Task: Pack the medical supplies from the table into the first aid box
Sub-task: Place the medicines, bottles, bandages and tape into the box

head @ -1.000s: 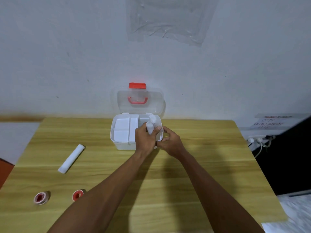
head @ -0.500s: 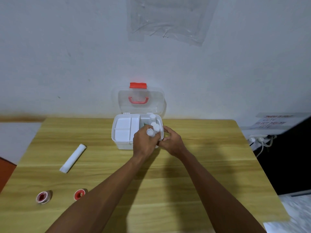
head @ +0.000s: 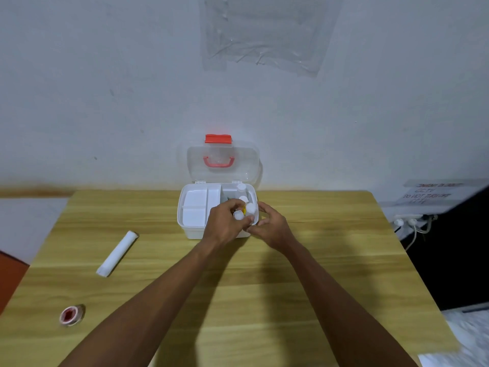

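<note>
Settling small white-capped bottles (head: 250, 207) into the right-hand compartment of the first aid box (head: 194, 211) is the job of the moment, as far as I can judge. The left hand (head: 225, 225) has its fingers curled around one bottle (head: 238, 215), its cap showing just above the knuckles, while the right hand (head: 271, 226) sits just beside it with fingers half bent at the box's near right corner; whether they pinch anything I cannot tell. Beyond the fingertips two more caps stand upright toward the hinge, under the clear lid (head: 222, 162) propped open. To do this well, I would keep the bottle upright, slide it down against its neighbours, and let the right hand steady the box wall so nothing tips. Well away from the fingers, off to the left on the table (head: 330, 234), a white rolled bandage (head: 117, 253) and a red-centred tape roll (head: 71, 315) are not yet packed.
</note>
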